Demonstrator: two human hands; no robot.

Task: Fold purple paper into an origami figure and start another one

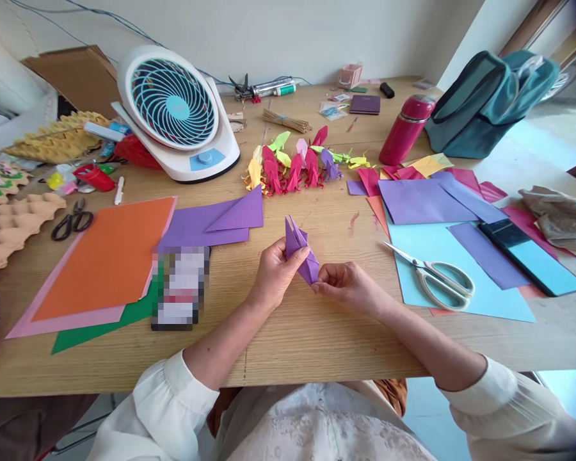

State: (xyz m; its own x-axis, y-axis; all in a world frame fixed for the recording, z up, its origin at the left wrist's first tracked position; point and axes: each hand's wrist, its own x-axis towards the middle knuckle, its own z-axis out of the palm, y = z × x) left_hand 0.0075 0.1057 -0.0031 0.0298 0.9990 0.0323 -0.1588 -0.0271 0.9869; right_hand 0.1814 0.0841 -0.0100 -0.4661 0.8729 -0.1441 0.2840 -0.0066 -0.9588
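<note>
A folded purple paper piece [297, 246], pointed at its upper end, is held above the middle of the table. My left hand [277, 272] pinches it, thumb across the front. The fingertips of my right hand [343, 285] close on its lower tip. Beyond lies a cluster of finished paper figures [295, 168] in red, yellow, green and purple. Purple sheets [206, 221] lie to the left of my hands, one with a folded corner. White-handled scissors [444, 282] rest on light blue paper [415, 291] to the right.
A white fan [177, 118] stands at the back left. Orange paper [105, 262], a phone [181, 288] and black scissors [72, 221] lie on the left. At the right are a red flask [406, 131], a teal bag [480, 109] and a dark-edged phone [532, 256].
</note>
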